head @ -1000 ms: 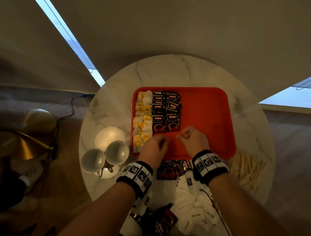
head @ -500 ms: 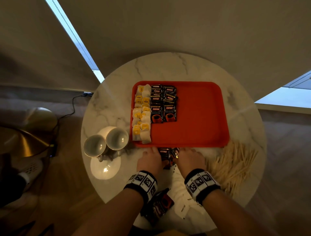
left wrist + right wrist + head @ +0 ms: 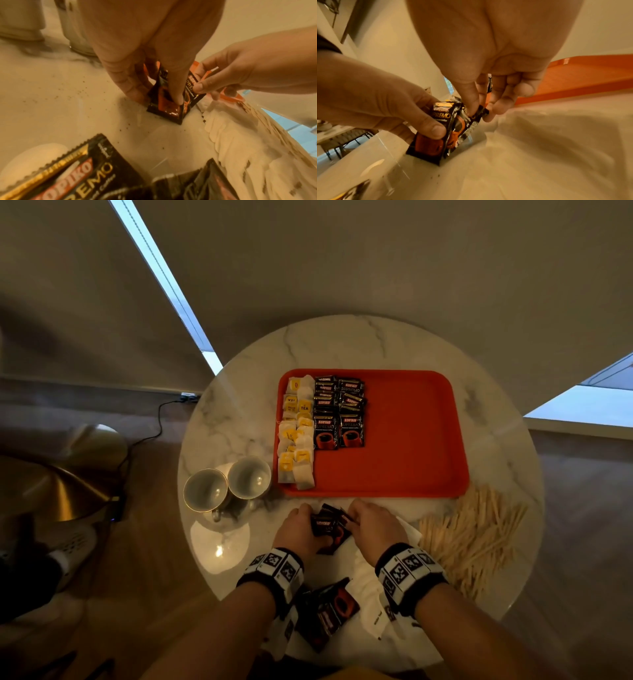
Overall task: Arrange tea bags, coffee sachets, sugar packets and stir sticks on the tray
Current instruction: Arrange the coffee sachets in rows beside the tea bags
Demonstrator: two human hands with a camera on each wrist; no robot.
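Note:
An orange tray (image 3: 411, 467) sits on the round marble table, with tea bags (image 3: 296, 433) in its left column and black coffee sachets (image 3: 339, 412) beside them. Just in front of the tray's near rim, my left hand (image 3: 299, 529) and right hand (image 3: 373, 525) both pinch a small bunch of coffee sachets (image 3: 329, 525) standing on the table. In the left wrist view my thumb and fingers clamp the sachets (image 3: 168, 100); in the right wrist view my thumb and fingers pinch the top edge of the sachets (image 3: 462, 121). White sugar packets (image 3: 370, 580) and stir sticks (image 3: 472, 539) lie nearby.
Two white cups (image 3: 226, 487) stand left of the tray on saucers. More coffee sachets (image 3: 329, 614) lie near the table's front edge between my wrists. The tray's right half is bare orange. A lamp base (image 3: 51, 491) and cable are on the floor at left.
Both hands drew back from the tray's lower part to the table in front of it and took hold of a bunch of coffee sachets there.

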